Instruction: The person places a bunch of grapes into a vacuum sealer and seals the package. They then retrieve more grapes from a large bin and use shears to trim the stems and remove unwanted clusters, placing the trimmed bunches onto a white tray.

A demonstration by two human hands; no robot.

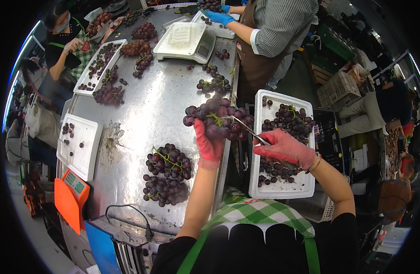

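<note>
A bunch of dark purple grapes (215, 114) rests on my left hand (210, 147), gloved in red, above the right edge of the metal table (127, 144). My right hand (287, 149), in a matching glove, grips slender metal scissors (249, 129). Their blades reach in among the berries of the held bunch. Below my right hand stands a white foam tray (256, 181) with more grape bunches (288, 118) and loose berries in it. Two further bunches (167, 162) lie on the metal tabletop to the left of my left forearm.
A white scale (180, 37) stands toward the far end, an orange scale (71, 198) at near left. Foam trays (90, 137) line the left edge. Grape clusters (109, 92) lie scattered. Blue-gloved hands (218, 17) of one co-worker and a gloved hand (73, 45) of another are across the table.
</note>
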